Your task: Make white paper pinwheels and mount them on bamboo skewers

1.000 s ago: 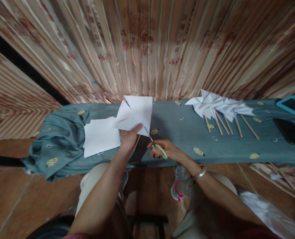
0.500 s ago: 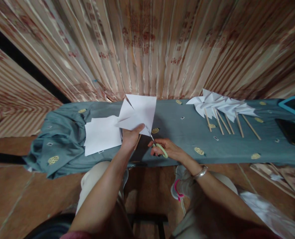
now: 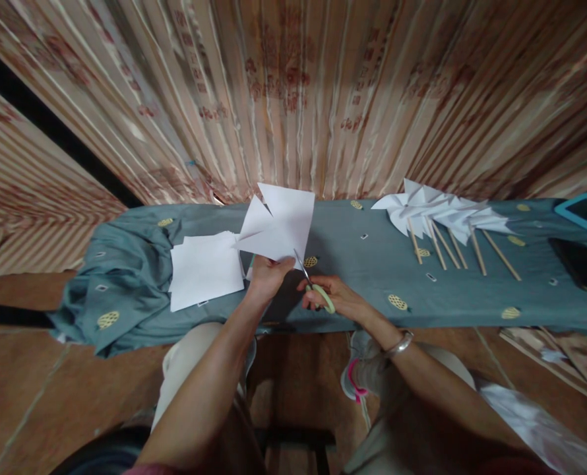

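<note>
White paper (image 3: 286, 227), slit, in pinched left fingers (image 3: 284, 266); green-handled scissors (image 3: 326, 293) in curled right fingers (image 3: 323, 281)

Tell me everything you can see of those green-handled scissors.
The scissors have a pale green, plastic-looking handle and slim, silvery, metal-looking blades. The right hand holds them over the teal cloth, hiding part of the handle. They slant away and leftward, blade tips at the near right corner of the white sheet; how far open is unclear.
</note>
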`<state>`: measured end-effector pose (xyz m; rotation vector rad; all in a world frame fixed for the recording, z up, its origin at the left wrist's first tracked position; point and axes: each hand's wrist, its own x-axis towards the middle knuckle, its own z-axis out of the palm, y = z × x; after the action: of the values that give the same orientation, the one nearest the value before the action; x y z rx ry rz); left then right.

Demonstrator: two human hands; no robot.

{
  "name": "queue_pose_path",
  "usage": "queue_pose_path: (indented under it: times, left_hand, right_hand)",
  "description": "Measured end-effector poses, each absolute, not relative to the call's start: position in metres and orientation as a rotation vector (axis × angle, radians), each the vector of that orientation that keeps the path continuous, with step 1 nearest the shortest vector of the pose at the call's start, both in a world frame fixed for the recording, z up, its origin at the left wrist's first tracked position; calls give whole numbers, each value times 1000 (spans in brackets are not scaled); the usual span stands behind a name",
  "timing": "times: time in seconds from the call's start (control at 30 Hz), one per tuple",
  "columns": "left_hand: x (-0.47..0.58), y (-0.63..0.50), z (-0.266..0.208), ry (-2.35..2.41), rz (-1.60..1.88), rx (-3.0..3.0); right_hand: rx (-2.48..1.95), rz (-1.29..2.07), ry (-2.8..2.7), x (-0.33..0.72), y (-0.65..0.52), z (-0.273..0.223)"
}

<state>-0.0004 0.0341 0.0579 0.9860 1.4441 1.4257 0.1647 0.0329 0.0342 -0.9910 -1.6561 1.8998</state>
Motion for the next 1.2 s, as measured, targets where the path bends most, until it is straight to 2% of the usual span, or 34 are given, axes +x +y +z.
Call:
queue_pose_path:
  times: [1.2]
  left_hand:
    - [-1, 37, 58, 1398, 1498, 948]
  right_hand:
    - [-1097, 1938, -1519, 162, 34, 31]
